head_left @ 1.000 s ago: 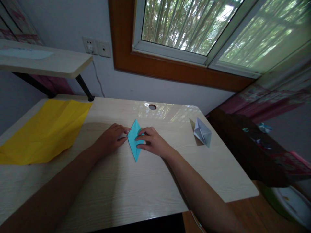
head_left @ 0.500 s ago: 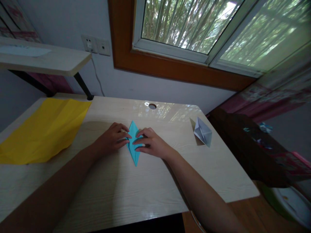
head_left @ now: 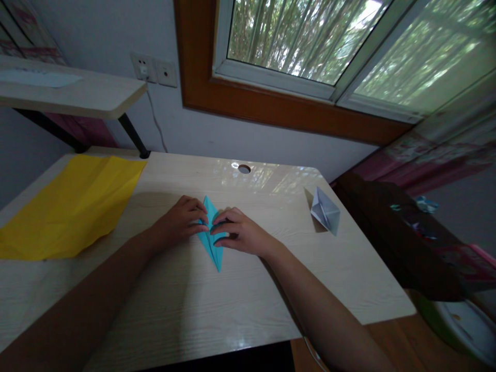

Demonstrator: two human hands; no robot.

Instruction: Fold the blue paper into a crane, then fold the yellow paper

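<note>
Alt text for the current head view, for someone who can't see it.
A person's left hand and right hand touch a folded, diamond-shaped turquoise paper on a pale desk. A yellow sheet lies to the left, a folded grey paper to the right, with a window beyond.

Pretty sure this is a room in someone's home: pale wood desk [head_left: 240, 310] across the middle, raised shelf [head_left: 96, 98] and wall sockets [head_left: 155, 70] upper left, wood-trimmed window [head_left: 282, 41] up top, pink patterned curtain [head_left: 437, 152] far right.
</note>
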